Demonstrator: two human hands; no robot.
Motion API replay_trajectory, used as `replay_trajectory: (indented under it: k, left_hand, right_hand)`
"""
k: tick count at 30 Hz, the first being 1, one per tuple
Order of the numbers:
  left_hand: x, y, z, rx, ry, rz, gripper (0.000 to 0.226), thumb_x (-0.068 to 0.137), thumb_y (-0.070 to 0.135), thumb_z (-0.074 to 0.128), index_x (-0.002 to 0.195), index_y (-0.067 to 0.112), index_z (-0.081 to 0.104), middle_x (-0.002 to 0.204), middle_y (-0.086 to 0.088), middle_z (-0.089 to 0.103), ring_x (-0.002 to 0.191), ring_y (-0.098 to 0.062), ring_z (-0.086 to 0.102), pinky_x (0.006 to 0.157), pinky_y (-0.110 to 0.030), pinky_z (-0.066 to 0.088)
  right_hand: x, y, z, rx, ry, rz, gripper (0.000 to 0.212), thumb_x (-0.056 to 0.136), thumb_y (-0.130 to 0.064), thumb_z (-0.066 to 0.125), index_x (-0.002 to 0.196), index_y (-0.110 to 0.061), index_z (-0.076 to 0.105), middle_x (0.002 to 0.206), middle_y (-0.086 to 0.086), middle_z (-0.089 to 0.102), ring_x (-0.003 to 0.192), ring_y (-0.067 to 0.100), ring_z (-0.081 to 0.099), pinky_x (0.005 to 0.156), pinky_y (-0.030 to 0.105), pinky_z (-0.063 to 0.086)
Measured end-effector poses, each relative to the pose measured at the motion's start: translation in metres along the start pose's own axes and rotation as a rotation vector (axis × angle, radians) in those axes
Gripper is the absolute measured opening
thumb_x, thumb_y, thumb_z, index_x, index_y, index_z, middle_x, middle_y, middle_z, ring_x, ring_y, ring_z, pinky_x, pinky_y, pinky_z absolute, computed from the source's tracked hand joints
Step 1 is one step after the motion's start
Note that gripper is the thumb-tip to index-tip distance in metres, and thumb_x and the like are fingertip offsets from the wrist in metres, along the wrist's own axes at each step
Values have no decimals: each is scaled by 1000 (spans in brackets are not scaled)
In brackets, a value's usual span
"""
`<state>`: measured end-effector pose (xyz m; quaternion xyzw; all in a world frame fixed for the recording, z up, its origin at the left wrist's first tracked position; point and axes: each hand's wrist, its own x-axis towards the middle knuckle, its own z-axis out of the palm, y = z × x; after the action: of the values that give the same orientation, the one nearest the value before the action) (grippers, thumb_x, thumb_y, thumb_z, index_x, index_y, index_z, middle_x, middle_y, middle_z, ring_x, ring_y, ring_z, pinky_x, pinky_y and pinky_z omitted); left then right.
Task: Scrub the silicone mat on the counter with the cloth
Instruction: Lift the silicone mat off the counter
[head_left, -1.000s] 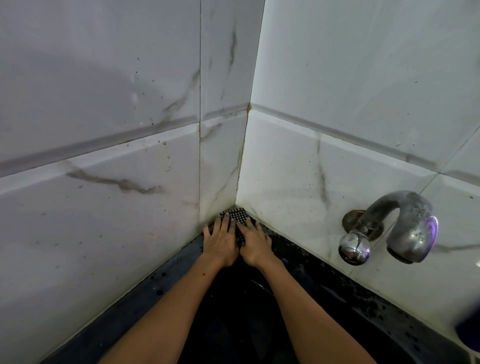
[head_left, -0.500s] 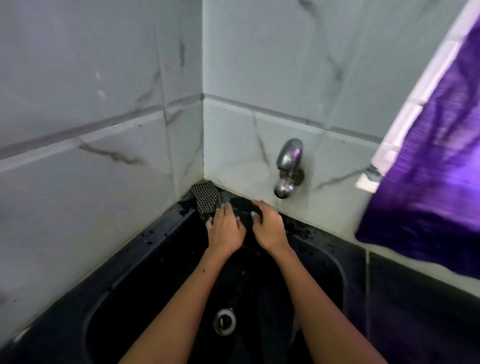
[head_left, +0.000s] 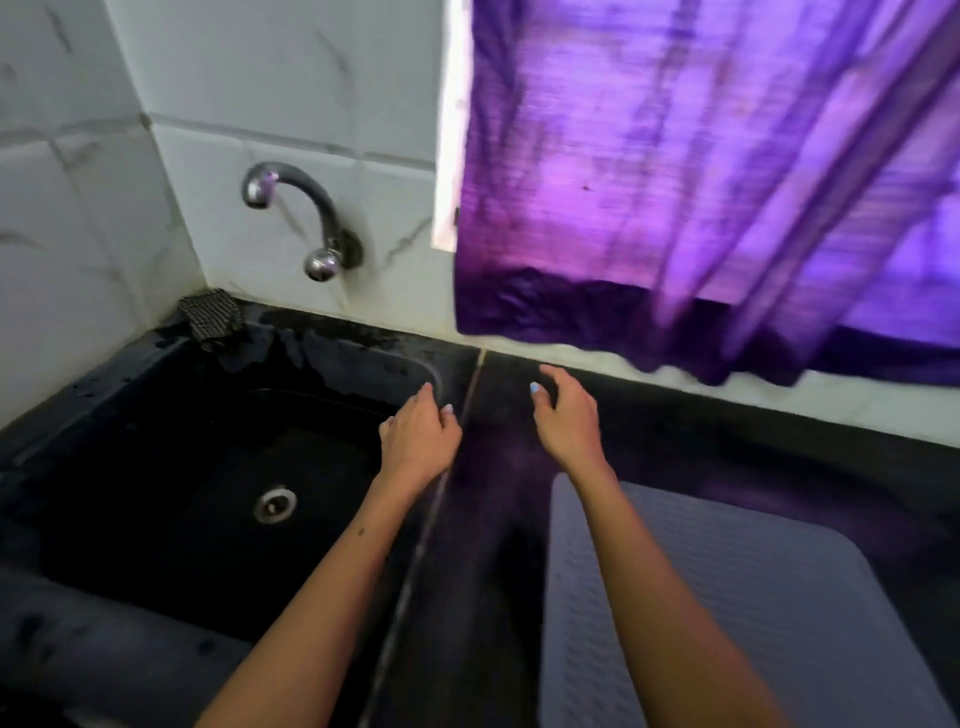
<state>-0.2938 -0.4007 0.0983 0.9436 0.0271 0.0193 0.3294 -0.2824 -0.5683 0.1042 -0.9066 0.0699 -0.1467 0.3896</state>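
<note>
From where I watch, the small checkered black-and-white cloth (head_left: 210, 315) lies bunched in the back corner of the counter at ten o'clock, against the white marble-veined wall tiles (head_left: 78, 218) and above the rim of the deep black sink (head_left: 156, 467). Half a second ago both hands were right beside it; now it sits alone, untouched, well apart from either hand. The curved chrome tap (head_left: 306, 223) stands just right of it, at eleven o'clock.

At centre, my left hand (head_left: 418, 441) hovers over the sink's right edge, fingers loosely curled and holding nothing. My right hand (head_left: 566, 415) hangs over the dark polished counter (head_left: 727, 447) at about one o'clock from it, fingers relaxed and spread a little, also empty.

The pale grey ribbed silicone mat (head_left: 753, 597) has come into view at four o'clock, flat on the counter, my right forearm crossing its near-left corner. A purple curtain (head_left: 701, 182) fills the upper right.

Against the earlier frames the view has swung rightward, from the tiled corner toward the mat. I judge that the cloth was left behind, so scrubbing cannot start until a hand goes back to ten o'clock to fetch it.
</note>
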Motion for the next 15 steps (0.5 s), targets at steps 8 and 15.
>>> replay_trajectory:
  k: [8,15]
  left_hand:
    - [-91,92,99,9,-72,-43,41,95,29,42,122,0,49,126,-23,55,118,-38,50,95,-42,40]
    - [-120,89,125,52,-128,-291,49,87,35,58,117,-3,55,125,-26,53,116,-41,50,93,-42,44]
  right_hand:
    - [-65,119,-130,-133,65,239,40,93,-27,50,131,-16,50,129,9,57,121,27,51,95,36,43]
    - [-114,210,-216,-292,187,723,37,89,-20,52,124,-7,54,132,19,52,121,36,49,97,41,42]
